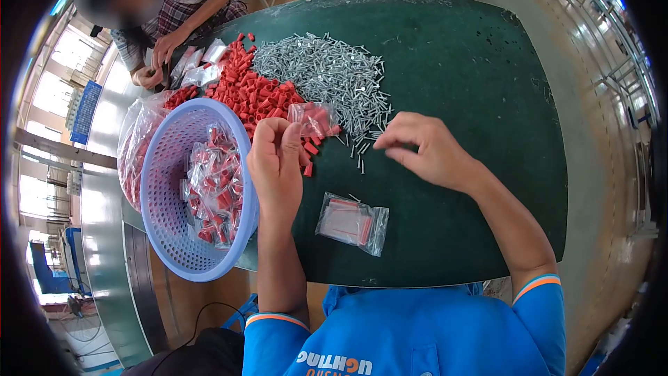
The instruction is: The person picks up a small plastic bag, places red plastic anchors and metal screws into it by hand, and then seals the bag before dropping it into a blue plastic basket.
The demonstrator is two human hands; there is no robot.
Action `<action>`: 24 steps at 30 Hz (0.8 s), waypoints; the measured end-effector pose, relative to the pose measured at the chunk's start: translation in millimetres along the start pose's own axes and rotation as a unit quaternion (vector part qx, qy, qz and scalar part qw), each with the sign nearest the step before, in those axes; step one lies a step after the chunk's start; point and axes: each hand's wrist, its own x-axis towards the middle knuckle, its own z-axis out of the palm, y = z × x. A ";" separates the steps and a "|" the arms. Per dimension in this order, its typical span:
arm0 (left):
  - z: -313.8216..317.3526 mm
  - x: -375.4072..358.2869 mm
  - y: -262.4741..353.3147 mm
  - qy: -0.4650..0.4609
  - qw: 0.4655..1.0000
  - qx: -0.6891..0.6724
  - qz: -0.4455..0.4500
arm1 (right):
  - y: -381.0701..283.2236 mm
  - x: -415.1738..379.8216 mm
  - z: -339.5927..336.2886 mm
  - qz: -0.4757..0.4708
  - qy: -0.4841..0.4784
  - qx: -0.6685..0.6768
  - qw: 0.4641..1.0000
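A: Clear plastic, thin and crinkly. The small bag is pinched at its mouth by the left hand, a few red plastic caps inside. Held just above the near edge of the red cap pile.

B: Handling?

A: Judged very light, limp, a bit slippery. It looks likely to sag and spill if taken by the bottom, so the open top edge seems the place to hold it, film between thumb and forefinger as now.

B: Right hand?

A: Right hand hovers beside the heap of grey metal screws, fingers curled together at the tips. Cannot tell whether that grip has a screw in it; too small to see. Screws judged hard, smooth, prone to roll, best picked singly by the shank.

B: Surface?

A: Dark green table, looks matte, so loose parts seem to stay put. One filled, flat bag lies near the front edge, well apart from the piles. Lilac perforated basket overhangs the table's left edge, holding filled bags. A larger clear sack of caps sits behind it.

B: Room?

A: Workshop floor, bright windows on the left. Another person sits at the far corner, hands busy with bags.
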 end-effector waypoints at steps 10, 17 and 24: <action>5.8 -4.6 0.2 0.024 0.978 0.195 0.064 | -2.3 27.5 24.8 -0.193 -0.073 -0.229 0.951; 5.6 -3.6 -1.8 0.019 0.982 0.184 0.042 | -0.9 9.9 44.8 -0.135 0.011 -0.260 0.956; 7.5 -3.1 -7.7 0.027 0.987 0.161 0.011 | -11.6 7.0 36.9 -0.133 -0.041 -0.343 0.929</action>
